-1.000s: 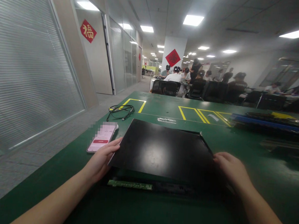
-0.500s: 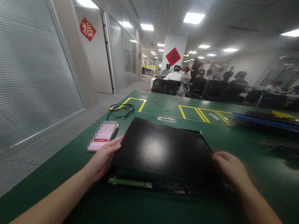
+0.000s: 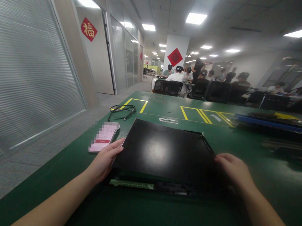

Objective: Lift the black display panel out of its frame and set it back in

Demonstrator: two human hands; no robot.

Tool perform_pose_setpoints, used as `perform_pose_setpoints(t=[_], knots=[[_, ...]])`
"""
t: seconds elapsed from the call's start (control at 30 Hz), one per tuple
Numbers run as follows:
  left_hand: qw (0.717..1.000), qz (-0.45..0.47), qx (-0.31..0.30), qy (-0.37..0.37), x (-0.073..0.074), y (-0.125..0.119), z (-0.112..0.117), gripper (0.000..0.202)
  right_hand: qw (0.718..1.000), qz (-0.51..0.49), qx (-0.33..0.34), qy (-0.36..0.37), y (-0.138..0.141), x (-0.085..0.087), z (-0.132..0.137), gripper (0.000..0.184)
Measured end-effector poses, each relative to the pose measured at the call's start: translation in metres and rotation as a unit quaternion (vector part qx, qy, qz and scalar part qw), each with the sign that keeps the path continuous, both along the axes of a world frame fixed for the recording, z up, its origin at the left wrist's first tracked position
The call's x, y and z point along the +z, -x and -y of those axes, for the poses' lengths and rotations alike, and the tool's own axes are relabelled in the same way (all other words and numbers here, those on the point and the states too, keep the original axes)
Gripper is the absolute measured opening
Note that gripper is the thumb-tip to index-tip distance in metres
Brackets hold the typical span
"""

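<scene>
A flat black display panel (image 3: 164, 149) lies tilted in front of me, with a bright reflection on its surface. My left hand (image 3: 109, 159) is closed on its left edge, thumb on top. At the right edge, my right hand (image 3: 232, 168) pinches the side, its lower fingers dark and blurred. Below the panel's near edge shows a narrow green circuit board (image 3: 132, 184) beside a dark strip (image 3: 171, 188). A thin black frame edge (image 3: 207, 144) sticks out at the panel's upper right corner. How far the panel is lifted off this frame I cannot tell.
Left of the panel lies a phone (image 3: 104, 137) with a lit screen, and behind it a coiled black cable (image 3: 122, 111). Yellow tape (image 3: 191, 107) marks the green table (image 3: 240, 138). At right is a blue tray (image 3: 269, 122) holding dark parts. People sit at tables beyond.
Almost nothing differs. Both hands keep their hold on the panel, which has shifted very slightly.
</scene>
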State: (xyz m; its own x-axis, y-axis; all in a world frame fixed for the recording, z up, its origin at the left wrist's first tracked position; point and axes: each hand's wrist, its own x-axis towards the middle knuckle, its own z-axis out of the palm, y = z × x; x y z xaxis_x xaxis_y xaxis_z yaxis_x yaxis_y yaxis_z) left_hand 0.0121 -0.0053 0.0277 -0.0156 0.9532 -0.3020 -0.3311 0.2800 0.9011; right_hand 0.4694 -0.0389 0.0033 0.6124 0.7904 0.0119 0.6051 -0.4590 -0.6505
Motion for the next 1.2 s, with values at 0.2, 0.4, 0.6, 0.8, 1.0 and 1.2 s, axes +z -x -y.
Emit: perform_pose_setpoints(t=[0.2,0.4,0.6,0.8,1.0,1.2], knots=[[1.0,-0.007,0.014,0.006,0.003,-0.003,0.001,0.052,1.0,0.0,0.002,0.002,-0.003,-0.003,-0.001,0.03],[0.999,-0.028,-0.009,-0.017,-0.003,0.002,0.001,0.06,1.0,0.001,0.009,0.004,-0.008,-0.006,-0.001,0.029],[0.996,-0.071,-0.014,-0.043,-0.009,0.01,-0.002,0.061,1.0,0.008,0.01,-0.007,-0.01,-0.007,-0.001,0.027],[0.986,-0.151,-0.004,-0.071,-0.017,0.016,-0.007,0.058,1.0,-0.007,0.003,-0.007,-0.007,-0.004,-0.001,0.024],[0.97,-0.211,-0.024,-0.12,-0.03,0.019,-0.012,0.061,0.999,-0.025,-0.003,-0.021,-0.009,-0.009,-0.001,0.022],[0.935,-0.31,-0.05,-0.165,-0.04,0.023,-0.018,0.055,0.999,-0.033,-0.003,-0.014,-0.01,-0.01,-0.001,0.023]])
